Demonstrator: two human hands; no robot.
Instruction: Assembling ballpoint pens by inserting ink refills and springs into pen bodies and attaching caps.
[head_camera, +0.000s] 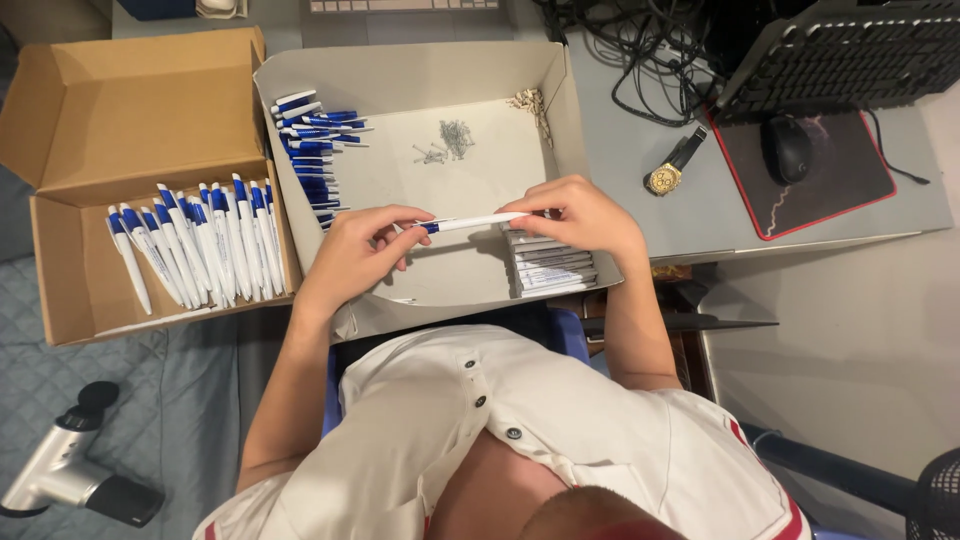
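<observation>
Head and white shirt (520, 440) fill the near edge; above them both hands hold one pen (470, 222) level over a white box (420, 75).

Head view: the left hand (355, 250) pinches the pen's blue tip end between thumb and fingers, closed on it; the right hand (585, 215) is closed round the white barrel end. This looks like the joining step of putting a pen together, and the move in hand calls for keeping both halves in line while pressing or twisting. Blue parts (312, 150) lie at the box's left wall, small springs (455, 135) far middle, white barrels (550, 268) under the right hand. Left, a brown box (60, 110) holds finished pens (195, 245). Right, on a grey desk (620, 140), a watch (668, 172), mouse (788, 148) on its pad, keyboard (850, 50) and cables. Near left, a massage gun (70, 465) lies on a quilted cover.
</observation>
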